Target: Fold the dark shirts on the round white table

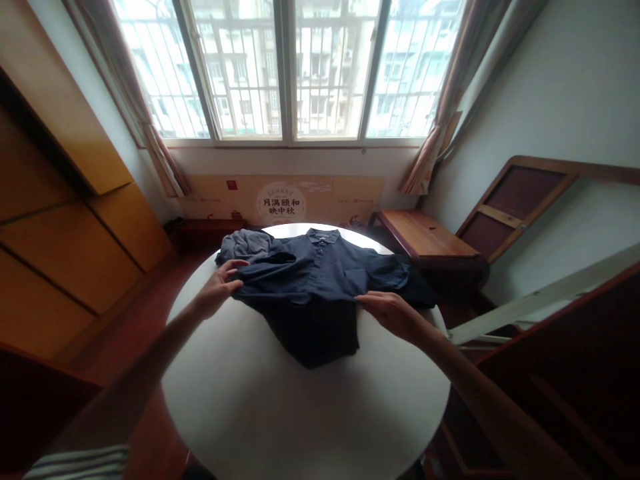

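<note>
A dark blue collared shirt (320, 267) lies spread on the far half of a round white table (310, 420), its collar toward the window. My left hand (223, 285) pinches the shirt's near left part, thumb and fingers closed on the cloth. At the near right, my right hand (390, 310) grips the shirt's lower edge between thumb and fingers. Under the shirt a black garment (315, 333) sticks out toward me. To the left of the collar sits a bunched grey garment (245, 245).
A wooden bench (425, 233) stands beyond the table at the right. Yellow cabinets (90, 267) line the left side. A pale metal bar (540, 300) slants near the table's right edge. Windows (285, 73) and curtains are at the back.
</note>
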Motion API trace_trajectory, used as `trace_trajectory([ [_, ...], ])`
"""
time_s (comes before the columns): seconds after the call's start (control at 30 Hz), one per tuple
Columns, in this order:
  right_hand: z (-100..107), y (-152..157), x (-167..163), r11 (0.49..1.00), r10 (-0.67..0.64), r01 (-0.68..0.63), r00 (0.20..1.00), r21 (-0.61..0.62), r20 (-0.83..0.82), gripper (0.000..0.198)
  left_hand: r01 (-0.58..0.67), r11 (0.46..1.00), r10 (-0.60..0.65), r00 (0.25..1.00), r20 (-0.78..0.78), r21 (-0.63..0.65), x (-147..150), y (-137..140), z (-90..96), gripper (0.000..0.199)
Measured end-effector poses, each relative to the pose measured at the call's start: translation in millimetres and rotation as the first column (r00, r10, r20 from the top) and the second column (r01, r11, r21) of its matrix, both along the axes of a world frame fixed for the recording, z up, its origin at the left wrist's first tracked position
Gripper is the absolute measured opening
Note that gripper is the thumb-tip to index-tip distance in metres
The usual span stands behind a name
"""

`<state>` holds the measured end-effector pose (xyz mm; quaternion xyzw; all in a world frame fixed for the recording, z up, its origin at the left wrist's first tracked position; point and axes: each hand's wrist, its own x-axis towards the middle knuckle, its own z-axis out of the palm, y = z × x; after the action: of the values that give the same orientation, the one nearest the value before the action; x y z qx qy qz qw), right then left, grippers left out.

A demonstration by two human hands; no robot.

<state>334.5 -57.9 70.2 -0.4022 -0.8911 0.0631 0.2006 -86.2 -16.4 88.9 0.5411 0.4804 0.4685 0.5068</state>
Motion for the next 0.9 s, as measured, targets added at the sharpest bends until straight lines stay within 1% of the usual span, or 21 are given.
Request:
trace_trajectory([
  [0.03,2,-8,16,1.000,0.005,-0.007,0.997,-0.028,-0.078,0.031,-0.014,1.000,0.014,1.000,-0.009,-0.028,-16,-4,2.1,0.063],
  [0.1,3,-27,46,0.993,-0.020,-0.001,0.985,-0.122,-0.174,0.032,0.011,0.993,-0.018,0.998,-0.057,-0.120,-44,-14,1.7,0.067],
  [0.17,-3,-45,70,0.974,-0.061,0.013,0.976,-0.226,-0.207,0.031,0.086,0.972,-0.118,0.983,-0.139,-0.217,-65,-27,-5.0,0.070],
  [0.2,-8,-53,78,0.963,-0.083,0.025,0.975,-0.267,-0.208,0.030,0.132,0.957,-0.186,0.963,-0.196,-0.259,-71,-32,-10.1,0.070],
  [0.27,-21,-63,87,0.950,-0.104,0.044,0.978,-0.309,-0.180,0.028,0.198,0.935,-0.299,0.887,-0.353,-0.294,-76,-38,-22.1,0.068],
  [0.3,-27,-65,87,0.951,-0.112,0.060,0.981,-0.302,-0.156,0.027,0.203,0.943,-0.308,0.835,-0.455,-0.265,-74,-39,-27.7,0.066],
  [0.33,-33,-67,85,0.958,-0.119,0.079,0.984,-0.274,-0.134,0.028,0.196,0.961,-0.274,0.779,-0.564,-0.197,-70,-37,-32.5,0.063],
  [0.37,-37,-68,80,0.968,-0.132,0.102,0.984,-0.230,-0.121,0.031,0.185,0.979,-0.196,0.723,-0.662,-0.088,-65,-33,-35.9,0.059],
  [0.4,-40,-69,72,0.976,-0.151,0.128,0.981,-0.176,-0.121,0.033,0.179,0.983,-0.088,0.671,-0.736,0.045,-58,-27,-38.0,0.053],
  [0.43,-40,-70,63,0.981,-0.170,0.154,0.976,-0.119,-0.137,0.034,0.186,0.966,0.026,0.622,-0.783,0.180,-50,-20,-38.8,0.049],
  [0.47,-39,-73,51,0.983,-0.179,0.169,0.971,-0.075,-0.159,0.034,0.210,0.933,0.125,0.573,-0.810,0.292,-41,-12,-38.7,0.045],
  [0.5,-36,-77,38,0.986,-0.165,0.158,0.971,-0.055,-0.176,0.033,0.250,0.895,0.197,0.523,-0.829,0.370,-32,-3,-38.1,0.045],
  [0.53,-32,-82,22,0.991,-0.129,0.120,0.975,-0.058,-0.179,0.032,0.295,0.861,0.246,0.473,-0.846,0.415,-24,5,-37.5,0.047],
  [0.57,-28,-88,7,0.995,-0.071,0.059,0.984,-0.080,-0.164,0.030,0.340,0.836,0.272,0.423,-0.864,0.430,-16,14,-37.4,0.051],
  [0.63,-21,-103,-25,0.987,0.066,-0.079,0.993,-0.139,-0.096,0.026,0.403,0.823,0.266,0.349,-0.899,0.400,-1,29,-39.1,0.056],
  [0.67,-19,-109,-40,0.980,0.119,-0.125,0.992,-0.155,-0.050,0.028,0.398,0.835,0.247,0.347,-0.905,0.381,5,36,-40.6,0.055],
  [0.7,-19,-114,-52,0.977,0.148,-0.147,0.989,-0.155,-0.002,0.036,0.369,0.852,0.232,0.367,-0.901,0.370,11,42,-42.2,0.052],
  [0.77,-26,-119,-71,0.985,0.136,-0.126,0.987,-0.117,0.087,0.047,0.281,0.885,0.227,0.432,-0.873,0.370,19,54,-43.4,0.041],
  [0.8,-31,-120,-77,0.991,0.109,-0.099,0.986,-0.086,0.123,0.045,0.239,0.896,0.236,0.459,-0.856,0.375,21,59,-42.3,0.035],
  [0.87,-41,-118,-82,0.997,0.074,-0.070,0.981,-0.028,0.180,0.029,0.189,0.900,0.265,0.481,-0.836,0.394,18,71,-36.2,0.028],
  [0.9,-45,-118,-83,0.997,0.078,-0.078,0.976,-0.007,0.203,0.022,0.151,0.899,0.288,0.504,-0.814,0.411,13,77,-31.7,0.027],
])
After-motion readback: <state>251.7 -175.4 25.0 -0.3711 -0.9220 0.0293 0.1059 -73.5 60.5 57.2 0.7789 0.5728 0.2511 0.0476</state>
